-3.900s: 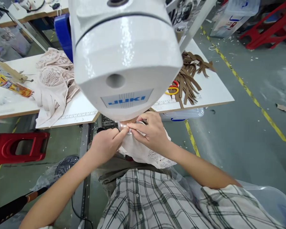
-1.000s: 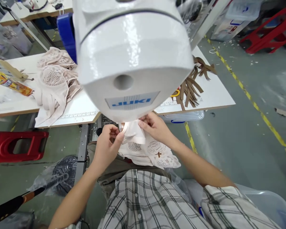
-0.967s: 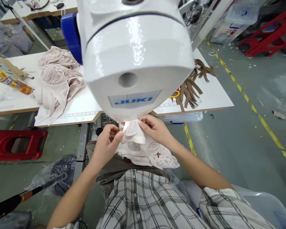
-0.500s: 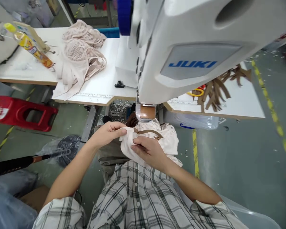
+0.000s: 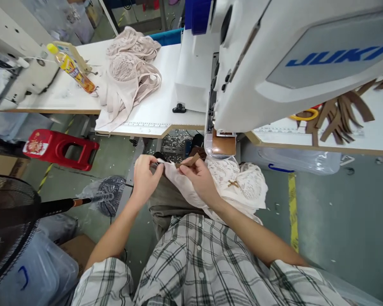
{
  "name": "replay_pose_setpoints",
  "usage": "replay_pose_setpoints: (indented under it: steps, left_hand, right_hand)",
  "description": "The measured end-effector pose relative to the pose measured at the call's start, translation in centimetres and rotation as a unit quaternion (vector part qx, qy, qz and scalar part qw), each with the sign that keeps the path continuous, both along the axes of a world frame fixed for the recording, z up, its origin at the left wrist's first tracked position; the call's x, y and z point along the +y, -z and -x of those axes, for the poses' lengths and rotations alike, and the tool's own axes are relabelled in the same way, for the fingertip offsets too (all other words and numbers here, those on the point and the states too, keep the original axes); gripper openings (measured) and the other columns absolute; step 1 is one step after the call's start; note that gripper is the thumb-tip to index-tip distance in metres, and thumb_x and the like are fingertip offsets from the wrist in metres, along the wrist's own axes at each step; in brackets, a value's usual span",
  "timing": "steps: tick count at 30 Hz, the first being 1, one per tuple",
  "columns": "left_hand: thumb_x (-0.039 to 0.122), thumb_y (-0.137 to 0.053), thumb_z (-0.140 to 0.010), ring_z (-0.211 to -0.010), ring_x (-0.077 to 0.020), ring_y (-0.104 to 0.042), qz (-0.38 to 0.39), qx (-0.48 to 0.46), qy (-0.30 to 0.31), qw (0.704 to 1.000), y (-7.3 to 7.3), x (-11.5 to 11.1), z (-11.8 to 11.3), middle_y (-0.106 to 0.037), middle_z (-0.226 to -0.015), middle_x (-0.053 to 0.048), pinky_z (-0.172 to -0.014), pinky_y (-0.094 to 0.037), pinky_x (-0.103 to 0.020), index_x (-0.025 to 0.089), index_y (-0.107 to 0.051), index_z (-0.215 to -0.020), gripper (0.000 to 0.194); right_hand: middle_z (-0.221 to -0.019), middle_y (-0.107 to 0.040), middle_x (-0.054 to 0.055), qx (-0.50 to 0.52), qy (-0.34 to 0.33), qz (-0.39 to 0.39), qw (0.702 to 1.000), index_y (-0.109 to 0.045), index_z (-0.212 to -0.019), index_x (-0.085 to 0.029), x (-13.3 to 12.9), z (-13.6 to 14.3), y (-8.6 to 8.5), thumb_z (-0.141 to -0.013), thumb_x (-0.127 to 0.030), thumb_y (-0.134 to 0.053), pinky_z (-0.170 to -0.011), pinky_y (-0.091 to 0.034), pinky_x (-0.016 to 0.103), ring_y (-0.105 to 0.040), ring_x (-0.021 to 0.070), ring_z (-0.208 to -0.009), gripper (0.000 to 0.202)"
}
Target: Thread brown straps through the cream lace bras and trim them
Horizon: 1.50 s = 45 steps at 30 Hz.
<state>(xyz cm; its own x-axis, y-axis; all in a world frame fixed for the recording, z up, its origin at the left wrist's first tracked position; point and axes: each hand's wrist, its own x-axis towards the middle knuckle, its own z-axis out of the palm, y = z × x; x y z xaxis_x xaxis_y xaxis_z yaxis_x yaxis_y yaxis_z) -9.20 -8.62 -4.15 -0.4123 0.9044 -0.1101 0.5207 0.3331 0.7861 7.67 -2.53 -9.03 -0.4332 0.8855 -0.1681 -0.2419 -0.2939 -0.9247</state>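
Pale lace garment (image 5: pixel 239 187) pinched between left hand (image 5: pixel 145 180) and right hand (image 5: pixel 199 180) fingers, below sewing machine (image 5: pixel 274 63)

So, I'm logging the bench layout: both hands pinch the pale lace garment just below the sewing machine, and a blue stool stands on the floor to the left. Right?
Not quite: the stool is red, as the head view shows. Both the left hand and right hand do pinch the pale lace garment below the sewing machine.

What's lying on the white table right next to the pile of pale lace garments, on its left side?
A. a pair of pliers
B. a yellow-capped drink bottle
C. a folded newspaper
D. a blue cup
B: a drink bottle with a yellow cap lies tilted on the table just left of the lace garment pile.
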Motion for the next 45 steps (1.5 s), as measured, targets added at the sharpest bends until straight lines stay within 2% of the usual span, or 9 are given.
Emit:
replay_pose_setpoints:
  steps: [6, 12, 17, 29, 33, 36, 38, 41, 45]
  left_hand:
    - [0.049, -0.061, -0.087, -0.084, -0.0183, -0.064, 0.054, -0.317, 0.040, 0.946, 4.4, 0.6, -4.6, -0.071, -0.090, -0.007, -0.078, -0.050, -0.029, 0.015, -0.069, -0.096, 0.036]
    - [0.043, -0.055, -0.093, -0.070, -0.0134, -0.058, -0.005, -0.216, 0.029, 0.976, 2.7, 0.8, -6.1, -0.065, -0.075, -0.001, -0.067, -0.046, -0.024, 0.017, -0.067, -0.085, 0.029]
    - [0.044, -0.052, -0.095, -0.070, -0.0131, -0.055, 0.022, -0.263, 0.055, 0.963, 0.8, 0.7, -6.7, -0.063, -0.079, -0.001, -0.066, -0.045, -0.024, 0.017, -0.066, -0.091, 0.031]
    - [0.051, -0.055, -0.091, -0.062, -0.0127, -0.050, 0.046, -0.196, 0.063, 0.978, 1.8, 2.0, -8.1, -0.058, -0.067, 0.001, -0.059, -0.041, -0.023, 0.018, -0.061, -0.077, 0.036]
    - [0.045, -0.051, -0.094, -0.062, -0.0132, -0.052, 0.038, -0.114, 0.088, 0.989, 2.3, 2.5, -7.5, -0.058, -0.064, 0.001, -0.061, -0.041, -0.023, 0.018, -0.060, -0.074, 0.035]
    - [0.045, -0.051, -0.094, -0.062, -0.0146, -0.055, 0.033, -0.092, 0.119, 0.988, 2.3, 2.6, -7.3, -0.062, -0.065, -0.001, -0.061, -0.042, -0.024, 0.019, -0.061, -0.074, 0.035]
    - [0.048, -0.050, -0.094, -0.063, -0.0163, -0.059, 0.042, -0.101, 0.139, 0.984, 1.9, 2.7, -7.6, -0.065, -0.066, -0.002, -0.062, -0.044, -0.025, 0.019, -0.064, -0.074, 0.037]
    - [0.051, -0.052, -0.093, -0.063, -0.0165, -0.060, 0.054, -0.136, 0.138, 0.980, 1.0, 2.9, -8.2, -0.068, -0.070, -0.004, -0.062, -0.046, -0.026, 0.018, -0.066, -0.077, 0.038]
    - [0.050, -0.056, -0.090, -0.064, -0.0134, -0.058, 0.071, -0.251, 0.105, 0.960, 0.3, 2.8, -8.5, -0.068, -0.076, -0.004, -0.063, -0.047, -0.024, 0.016, -0.066, -0.081, 0.037]
  right_hand:
    - [-0.106, -0.067, 0.008, -0.230, -0.032, -0.348, 0.908, -0.068, -0.092, -0.025, -1.2, -2.9, 3.4, -0.091, -0.025, -0.057, -0.091, -0.052, 0.043, -0.061, 0.0250, -0.105, 0.011]
    - [-0.070, -0.065, 0.001, -0.299, -0.104, -0.372, 0.872, -0.070, -0.090, -0.023, -0.5, -7.0, 1.0, -0.092, -0.035, -0.060, -0.058, -0.047, 0.029, -0.058, 0.0146, -0.060, 0.016]
    - [-0.097, -0.072, 0.006, -0.320, -0.046, -0.418, 0.849, -0.068, -0.116, -0.025, 1.3, -6.9, -1.0, -0.096, -0.035, -0.055, -0.068, -0.052, 0.031, -0.063, 0.0159, -0.071, 0.025]
    - [-0.096, -0.073, 0.006, -0.270, -0.064, -0.485, 0.829, -0.074, -0.095, -0.026, 1.8, -7.7, 2.2, -0.095, -0.025, -0.053, -0.082, -0.054, 0.032, -0.067, 0.0179, -0.092, 0.021]
    - [-0.105, -0.071, 0.006, -0.352, 0.008, -0.488, 0.799, -0.070, -0.111, -0.025, 8.9, -12.9, 2.1, -0.095, -0.021, -0.048, -0.088, -0.053, 0.032, -0.066, 0.0176, -0.100, 0.028]
    - [-0.125, -0.064, 0.014, -0.534, 0.134, -0.424, 0.719, -0.060, -0.129, -0.016, 17.6, -17.8, 0.2, -0.092, -0.007, -0.034, -0.103, -0.045, 0.041, -0.056, 0.0229, -0.120, 0.046]
    - [-0.136, -0.057, 0.020, -0.673, 0.068, -0.363, 0.641, -0.052, -0.137, -0.010, 22.9, -20.0, -1.4, -0.089, -0.005, -0.036, -0.102, -0.042, 0.041, -0.051, 0.0274, -0.126, 0.051]
    - [-0.121, -0.065, 0.023, -0.711, -0.015, -0.338, 0.617, -0.058, -0.129, -0.006, 27.5, -21.5, -3.1, -0.089, -0.012, -0.050, -0.089, -0.045, 0.038, -0.059, 0.0298, -0.108, 0.041]
    - [-0.116, -0.065, 0.023, -0.703, -0.077, -0.359, 0.609, -0.060, -0.126, -0.004, 26.3, -22.3, -4.2, -0.091, -0.024, -0.058, -0.081, -0.041, 0.034, -0.062, 0.0260, -0.102, 0.040]
